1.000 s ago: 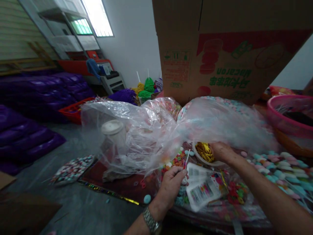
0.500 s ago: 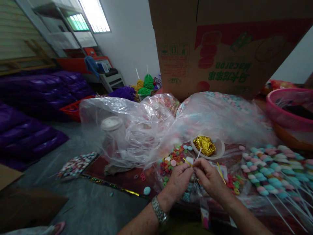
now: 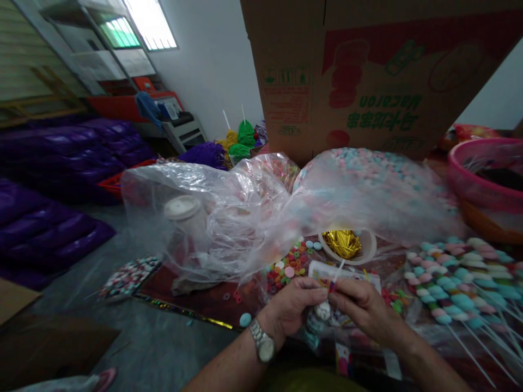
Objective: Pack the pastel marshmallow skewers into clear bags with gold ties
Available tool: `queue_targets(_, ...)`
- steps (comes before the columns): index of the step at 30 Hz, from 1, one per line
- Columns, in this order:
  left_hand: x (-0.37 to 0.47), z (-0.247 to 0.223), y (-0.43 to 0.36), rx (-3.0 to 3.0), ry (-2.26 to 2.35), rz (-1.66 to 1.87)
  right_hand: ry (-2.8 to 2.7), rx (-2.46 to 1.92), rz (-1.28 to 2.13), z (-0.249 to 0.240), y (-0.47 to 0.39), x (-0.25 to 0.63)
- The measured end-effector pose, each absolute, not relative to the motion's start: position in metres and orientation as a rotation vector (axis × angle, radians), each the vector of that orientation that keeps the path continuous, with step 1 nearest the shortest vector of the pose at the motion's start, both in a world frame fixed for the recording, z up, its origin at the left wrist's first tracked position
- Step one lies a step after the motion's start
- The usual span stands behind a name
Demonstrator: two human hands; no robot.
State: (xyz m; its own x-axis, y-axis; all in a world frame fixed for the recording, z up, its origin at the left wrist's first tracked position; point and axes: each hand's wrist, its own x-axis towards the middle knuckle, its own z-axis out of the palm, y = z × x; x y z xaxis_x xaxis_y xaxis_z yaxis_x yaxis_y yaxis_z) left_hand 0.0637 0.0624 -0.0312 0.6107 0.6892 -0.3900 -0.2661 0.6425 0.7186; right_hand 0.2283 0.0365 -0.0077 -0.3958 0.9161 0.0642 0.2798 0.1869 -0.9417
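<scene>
My left hand (image 3: 296, 305), with a metal watch (image 3: 263, 340) on the wrist, is closed around the gathered neck of a clear-wrapped marshmallow skewer (image 3: 316, 324). A white stick (image 3: 339, 268) points up between the hands, and the wrapped sweets hang below the fingers. My right hand (image 3: 365, 307) pinches at the same neck, where a bit of gold twist tie (image 3: 322, 283) shows; the fingers partly hide it. Just beyond stands a round plastic tub (image 3: 370, 247) of gold twist ties (image 3: 342, 243). Loose ring candies (image 3: 300, 261) lie left of it.
Finished-looking marshmallow skewers (image 3: 461, 283) are piled at the right. Large clear bags of sweets (image 3: 368, 185) cover the table's back, before a cardboard box (image 3: 294, 103). A pink basin (image 3: 469, 174) stands far right. Purple sacks (image 3: 53, 218) lie on the floor at left.
Both hands have shifted slightly downward, and the right hand has turned at the neck of the wrapper. A white card behind the hands shows more. The view has moved a little.
</scene>
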Motion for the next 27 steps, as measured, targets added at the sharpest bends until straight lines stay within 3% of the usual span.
queue_targets(4,0.066,-0.023,0.065,0.596,0.694,0.577,-1.936,-1.150,1.055,-0.006,0.039,0.228)
queue_targets(10,0.075,-0.011,0.063,1.151,1.112,1.101,-1.932,-1.316,0.026,-0.021,0.040,0.208)
queue_targets(14,0.070,0.010,0.067,1.275,1.255,1.142,-1.944,-1.227,-0.247,0.003,0.042,0.210)
queue_targets(16,0.060,0.028,0.074,1.048,1.079,0.959,-2.025,-1.159,-0.155,0.013,0.040,0.210)
queue_targets(18,0.045,0.045,0.080,0.891,0.870,0.884,-2.047,-1.169,0.194,0.016,0.038,0.207)
queue_targets(22,0.029,0.055,0.078,1.025,0.843,0.781,-1.509,-1.328,0.848,0.018,0.042,0.200)
queue_targets(27,0.057,0.034,0.069,1.377,0.859,0.689,-1.475,-1.199,0.902,0.023,0.044,0.189)
